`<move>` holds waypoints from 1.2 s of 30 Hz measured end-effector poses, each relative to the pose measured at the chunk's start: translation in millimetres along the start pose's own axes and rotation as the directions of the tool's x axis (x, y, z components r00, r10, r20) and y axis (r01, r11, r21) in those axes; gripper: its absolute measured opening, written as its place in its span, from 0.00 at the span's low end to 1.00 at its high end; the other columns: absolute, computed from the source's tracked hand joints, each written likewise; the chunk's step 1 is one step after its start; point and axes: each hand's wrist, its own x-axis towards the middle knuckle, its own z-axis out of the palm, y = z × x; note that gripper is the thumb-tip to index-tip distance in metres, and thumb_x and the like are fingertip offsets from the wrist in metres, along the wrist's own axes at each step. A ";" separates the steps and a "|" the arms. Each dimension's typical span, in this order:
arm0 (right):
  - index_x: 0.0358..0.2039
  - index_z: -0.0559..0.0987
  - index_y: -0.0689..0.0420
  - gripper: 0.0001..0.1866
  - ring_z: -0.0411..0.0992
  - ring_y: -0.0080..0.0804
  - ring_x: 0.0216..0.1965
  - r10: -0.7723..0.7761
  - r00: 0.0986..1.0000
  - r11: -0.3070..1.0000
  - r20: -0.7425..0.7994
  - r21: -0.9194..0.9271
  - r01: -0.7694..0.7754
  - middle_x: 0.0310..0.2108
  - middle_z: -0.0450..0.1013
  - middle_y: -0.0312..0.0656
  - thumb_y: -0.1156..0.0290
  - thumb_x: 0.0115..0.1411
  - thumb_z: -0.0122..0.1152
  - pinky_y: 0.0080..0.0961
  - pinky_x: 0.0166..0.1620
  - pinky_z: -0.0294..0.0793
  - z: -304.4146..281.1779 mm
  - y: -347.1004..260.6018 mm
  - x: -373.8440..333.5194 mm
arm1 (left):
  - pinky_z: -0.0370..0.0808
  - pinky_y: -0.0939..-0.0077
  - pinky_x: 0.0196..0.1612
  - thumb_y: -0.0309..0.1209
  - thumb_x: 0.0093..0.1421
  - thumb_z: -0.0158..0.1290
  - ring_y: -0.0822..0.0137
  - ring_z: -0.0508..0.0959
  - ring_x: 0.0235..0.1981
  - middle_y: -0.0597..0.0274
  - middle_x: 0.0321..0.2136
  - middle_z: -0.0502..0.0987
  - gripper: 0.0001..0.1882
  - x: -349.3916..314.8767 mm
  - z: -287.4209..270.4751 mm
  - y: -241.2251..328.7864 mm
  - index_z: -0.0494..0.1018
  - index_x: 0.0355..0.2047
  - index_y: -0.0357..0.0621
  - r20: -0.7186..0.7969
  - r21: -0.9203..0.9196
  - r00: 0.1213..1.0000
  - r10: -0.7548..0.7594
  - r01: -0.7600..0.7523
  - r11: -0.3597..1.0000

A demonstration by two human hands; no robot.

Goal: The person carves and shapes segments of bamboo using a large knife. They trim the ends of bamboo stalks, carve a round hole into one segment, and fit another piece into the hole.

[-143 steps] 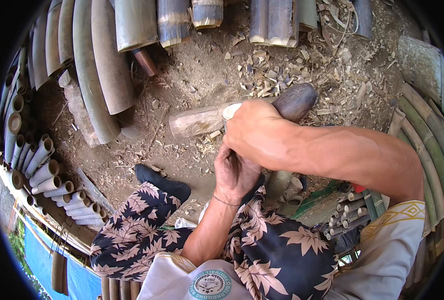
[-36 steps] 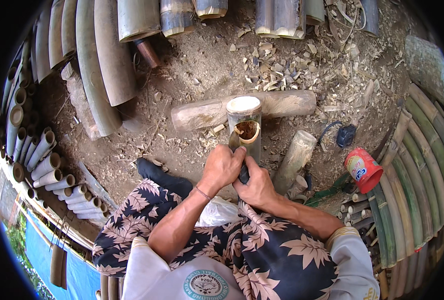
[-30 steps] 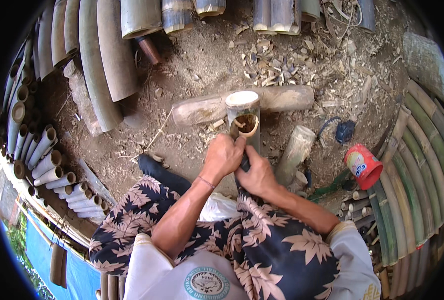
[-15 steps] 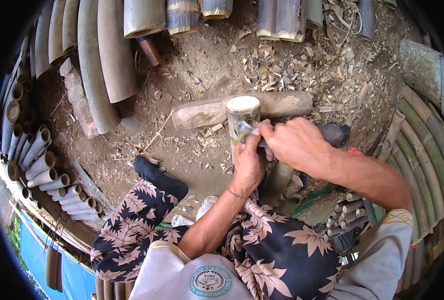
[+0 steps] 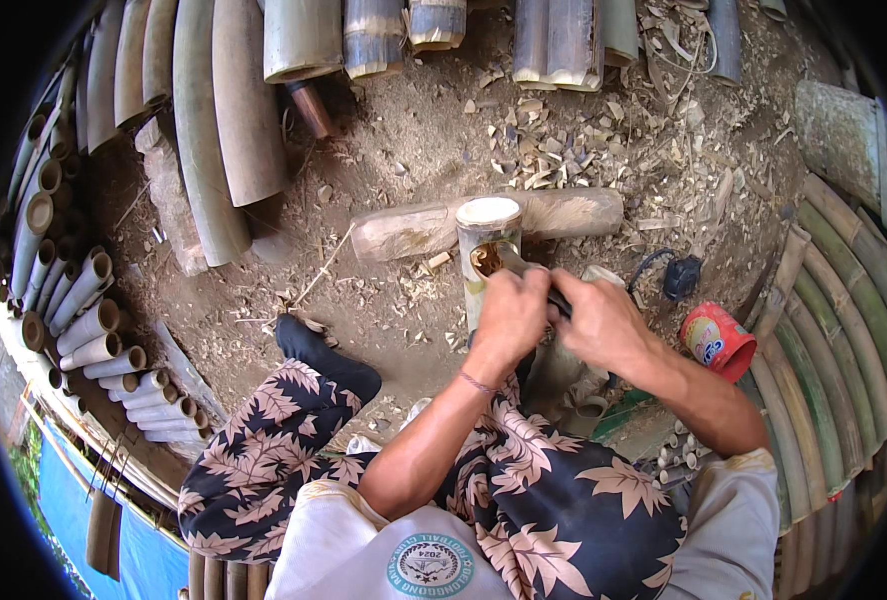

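A mottled bamboo tube (image 5: 471, 290) points away from my lap, its pale cut end against a short log (image 5: 404, 236). On its upper side is a brown, shiny hollowed patch (image 5: 488, 258). My left hand (image 5: 512, 318) is closed round the front of a hand tool with a grey metal shaft (image 5: 516, 261), whose tip is at that patch. My right hand (image 5: 601, 318) grips the tool's dark rear end (image 5: 561, 303), just right of the left hand. Fingers hide most of the tool, so its exact kind cannot be made out.
Wood chips (image 5: 564, 150) litter the dirt floor beyond the log. Thick bamboo lengths (image 5: 247, 100) lie at far left, with stacked tubes (image 5: 89, 320) below. A red container (image 5: 719, 342) and a black corded object (image 5: 681, 276) sit right, beside curved bamboo poles (image 5: 834, 290).
My right hand has dropped lower and nearer to me, its forearm swinging down and uncovering the red container. My left hand has shifted slightly, and the tool's metal shaft now shows.
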 end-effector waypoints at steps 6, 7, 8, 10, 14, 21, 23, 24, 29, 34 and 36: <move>0.36 0.78 0.64 0.12 0.81 0.41 0.27 -0.288 0.936 0.819 0.202 -0.454 0.350 0.25 0.79 0.52 0.69 0.54 0.62 0.36 0.28 0.78 -29.0 -33.2 27.3 | 0.71 0.75 0.36 0.42 0.67 0.46 0.72 0.75 0.29 0.62 0.27 0.78 0.18 -10.0 1.5 -11.1 0.75 0.41 0.40 0.038 -0.789 0.999 0.033 0.009 0.615; 0.33 0.79 0.62 0.10 0.81 0.40 0.26 -0.332 0.905 0.755 0.265 -0.501 0.423 0.25 0.79 0.50 0.69 0.54 0.62 0.35 0.28 0.78 -32.0 -39.9 32.5 | 0.72 0.73 0.40 0.43 0.67 0.46 0.72 0.76 0.32 0.61 0.30 0.79 0.18 -14.7 5.5 -9.3 0.74 0.43 0.41 0.019 -0.883 1.000 -0.008 0.021 0.470; 0.30 0.80 0.61 0.08 0.80 0.40 0.26 -0.368 0.870 0.684 0.327 -0.538 0.492 0.25 0.79 0.48 0.69 0.53 0.62 0.34 0.28 0.78 -35.4 -47.1 41.3 | 0.69 0.67 0.46 0.42 0.69 0.42 0.71 0.74 0.38 0.66 0.34 0.78 0.19 -17.3 4.1 -9.8 0.72 0.47 0.40 0.071 -0.932 0.997 -0.011 0.071 0.355; 0.26 0.82 0.57 0.06 0.80 0.38 0.25 -0.393 0.820 0.568 0.416 -0.592 0.572 0.24 0.80 0.46 0.69 0.52 0.62 0.33 0.27 0.78 -43.6 -65.3 62.7 | 0.69 0.67 0.48 0.45 0.69 0.42 0.69 0.75 0.38 0.64 0.36 0.78 0.21 2.5 -6.7 -54.2 0.71 0.49 0.41 0.245 -0.968 0.883 0.401 0.196 0.159; 0.24 0.83 0.52 0.04 0.79 0.39 0.23 -0.416 0.858 0.638 0.300 -0.576 0.511 0.21 0.78 0.44 0.68 0.51 0.62 0.32 0.26 0.77 -40.1 -46.9 75.4 | 0.72 0.66 0.49 0.55 0.67 0.41 0.66 0.76 0.39 0.58 0.37 0.77 0.31 -18.3 -16.5 -37.9 0.67 0.55 0.40 0.247 -0.807 0.965 0.089 0.154 0.570; 0.39 0.77 0.60 0.18 0.78 0.45 0.29 0.041 0.998 0.917 -0.049 0.400 -0.018 0.21 0.77 0.47 0.57 0.66 0.50 0.37 0.37 0.76 29.2 -0.2 -18.5 | 0.57 0.61 0.67 0.41 0.55 0.60 0.46 0.61 0.65 0.34 0.62 0.60 0.46 -71.2 -26.1 -70.7 0.51 0.66 0.28 0.417 0.207 0.859 0.296 -0.407 0.890; 0.41 0.72 0.64 0.17 0.79 0.37 0.31 0.100 0.960 0.727 -0.262 0.678 0.110 0.30 0.81 0.46 0.61 0.70 0.44 0.35 0.40 0.76 61.5 -15.6 -28.9 | 0.60 0.61 0.65 0.34 0.53 0.59 0.46 0.64 0.63 0.34 0.60 0.63 0.43 -79.7 -29.9 -84.2 0.53 0.64 0.29 0.310 0.111 0.844 0.438 -0.489 0.865; 0.41 0.72 0.65 0.16 0.78 0.34 0.29 0.123 0.955 0.706 -0.269 0.701 0.106 0.31 0.81 0.45 0.63 0.71 0.44 0.33 0.38 0.77 85.6 -15.4 -25.4 | 0.65 0.65 0.61 0.29 0.51 0.56 0.55 0.68 0.60 0.39 0.58 0.66 0.40 -78.9 -44.0 -94.7 0.56 0.65 0.36 0.246 0.212 0.890 0.383 -0.435 0.875; 0.36 0.75 0.68 0.18 0.74 0.25 0.16 0.134 0.947 0.434 0.292 0.842 -0.321 0.27 0.79 0.45 0.64 0.71 0.46 0.20 0.17 0.74 85.2 -49.1 19.5 | 0.77 0.70 0.46 0.35 0.46 0.62 0.64 0.80 0.36 0.50 0.35 0.79 0.31 -84.4 -93.7 -87.5 0.72 0.51 0.35 -0.040 0.594 0.972 0.230 -0.162 0.788; 0.30 0.77 0.72 0.23 0.77 0.37 0.17 0.165 0.957 0.079 0.237 0.964 -0.253 0.20 0.77 0.51 0.64 0.70 0.43 0.26 0.22 0.80 97.4 -71.3 52.6 | 0.80 0.68 0.35 0.37 0.45 0.62 0.61 0.84 0.28 0.49 0.27 0.82 0.19 -54.8 -143.7 -43.8 0.79 0.36 0.38 -0.061 0.726 0.947 0.316 -0.175 0.665; 0.32 0.76 0.72 0.21 0.78 0.38 0.18 0.128 0.970 -0.112 0.208 0.975 -0.194 0.23 0.78 0.53 0.64 0.70 0.43 0.26 0.22 0.81 93.7 -74.1 53.9 | 0.80 0.66 0.35 0.35 0.43 0.62 0.59 0.83 0.26 0.53 0.27 0.82 0.17 -58.0 -151.7 -7.8 0.79 0.34 0.40 0.044 0.853 0.923 0.381 -0.233 0.467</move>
